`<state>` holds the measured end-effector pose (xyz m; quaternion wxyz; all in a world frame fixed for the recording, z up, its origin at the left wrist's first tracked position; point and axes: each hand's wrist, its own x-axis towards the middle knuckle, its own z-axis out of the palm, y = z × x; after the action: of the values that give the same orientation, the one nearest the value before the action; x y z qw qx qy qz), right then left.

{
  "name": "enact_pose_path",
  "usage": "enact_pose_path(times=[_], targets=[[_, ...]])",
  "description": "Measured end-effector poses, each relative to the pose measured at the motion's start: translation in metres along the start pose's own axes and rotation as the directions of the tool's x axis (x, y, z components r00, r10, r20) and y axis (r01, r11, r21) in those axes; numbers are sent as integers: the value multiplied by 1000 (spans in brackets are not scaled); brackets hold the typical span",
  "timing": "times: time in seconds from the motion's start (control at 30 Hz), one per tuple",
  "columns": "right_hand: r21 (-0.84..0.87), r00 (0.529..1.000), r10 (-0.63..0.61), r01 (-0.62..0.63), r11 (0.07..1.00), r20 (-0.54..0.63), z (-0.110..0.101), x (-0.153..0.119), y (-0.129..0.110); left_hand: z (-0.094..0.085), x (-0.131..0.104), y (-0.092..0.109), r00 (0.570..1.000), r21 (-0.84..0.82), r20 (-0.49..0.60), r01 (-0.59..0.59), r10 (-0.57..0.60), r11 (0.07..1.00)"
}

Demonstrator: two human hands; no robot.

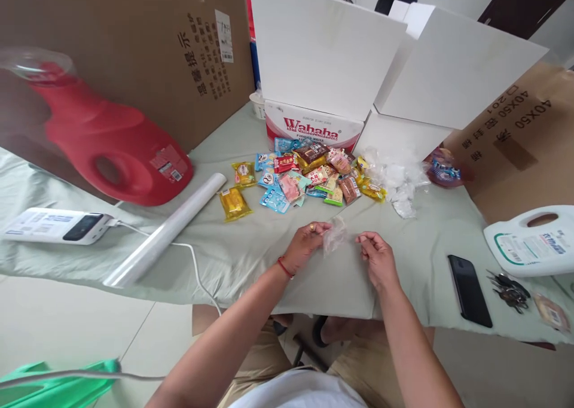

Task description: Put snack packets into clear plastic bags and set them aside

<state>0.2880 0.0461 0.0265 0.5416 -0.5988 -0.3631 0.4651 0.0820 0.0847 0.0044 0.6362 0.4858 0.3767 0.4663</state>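
My left hand (pixel 309 240), with a ring and a red wrist cord, pinches a small clear plastic bag (pixel 335 238) above the cloth near the table's front. To the right of the bag is my right hand (pixel 376 257), its fingers curled and their tips together; whether anything tiny is between them cannot be made out. Just beyond both hands lies a pile of wrapped snacks (pixel 316 174) in several colours. Right of that pile sits a heap of clear plastic bags (pixel 397 177). Two yellow snack packs (pixel 234 203) lie apart at the pile's left.
A red jug (pixel 121 139), a power bank (pixel 58 225) with a cable and a roll of clear film (pixel 165 231) are on the left. White boxes (pixel 327 43) stand behind. A phone (pixel 470 289), keys (pixel 509 290) and a white bottle (pixel 531 240) lie right.
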Motion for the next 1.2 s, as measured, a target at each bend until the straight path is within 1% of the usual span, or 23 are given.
enact_pose_path(times=[0.03,0.07,0.1,0.17,0.2,0.23,0.27,0.3,0.37,0.43,0.5,0.53,0.6,0.67,0.73,0.8,0.9,0.97,1.03,1.13,1.2], targets=[[45,999,43,-43,998,10,-2,-1,-2,-1,-1,1,1000,6,-23,12,-12,1000],[82,995,94,-98,992,45,-3,-4,-4,0,-3,2,999,35,-36,8,-7,999],[109,983,151,-163,981,108,-3,-8,-6,3,-6,3,999,86,-36,-15,18,996],[132,943,226,-264,956,246,2,-17,-8,13,-13,6,995,219,29,-101,97,971],[137,928,232,-281,950,292,5,-21,-8,20,-16,8,988,277,78,-149,132,949],[145,924,223,-277,950,311,9,-24,-6,26,-20,9,980,320,122,-188,157,929],[159,930,204,-261,952,306,12,-25,-4,32,-23,10,975,334,147,-209,169,919],[175,939,188,-245,954,290,13,-25,-1,36,-24,9,975,317,146,-206,167,926],[208,950,194,-247,946,245,12,-23,6,39,-25,7,988,204,74,-145,133,968],[217,950,244,-285,934,198,5,-19,12,35,-24,2,996,77,-52,-73,77,994],[198,950,276,-302,933,147,-4,-17,16,25,-24,-1,983,15,-184,-2,5,1000],[187,954,273,-293,938,124,-8,-16,17,20,-24,-1,971,2,-234,46,-45,999],[156,971,225,-236,959,85,-14,-15,18,12,-27,1,946,-20,-288,152,-152,988],[97,988,142,-148,984,66,-18,-16,18,9,-29,6,930,-34,-303,207,-208,978],[0,993,61,-61,998,98,-19,-17,18,13,-29,10,925,-6,-319,215,-206,977],[-94,983,10,8,996,184,-20,-19,15,22,-25,11,925,90,-328,232,-191,969],[-177,950,-26,84,981,310,-23,-26,10,37,-14,5,935,255,-310,257,-173,932],[-203,934,-34,112,973,356,-28,-31,8,44,-6,0,938,300,-303,258,-165,918],[-207,931,-2,83,975,365,-37,-36,9,47,-2,-3,932,302,-334,248,-141,921],[-178,924,123,-61,982,363,-56,-38,13,48,-6,-2,917,307,-397,177,-43,935],[-142,927,173,-132,981,333,-67,-32,14,48,-13,0,925,341,-381,124,16,932]])
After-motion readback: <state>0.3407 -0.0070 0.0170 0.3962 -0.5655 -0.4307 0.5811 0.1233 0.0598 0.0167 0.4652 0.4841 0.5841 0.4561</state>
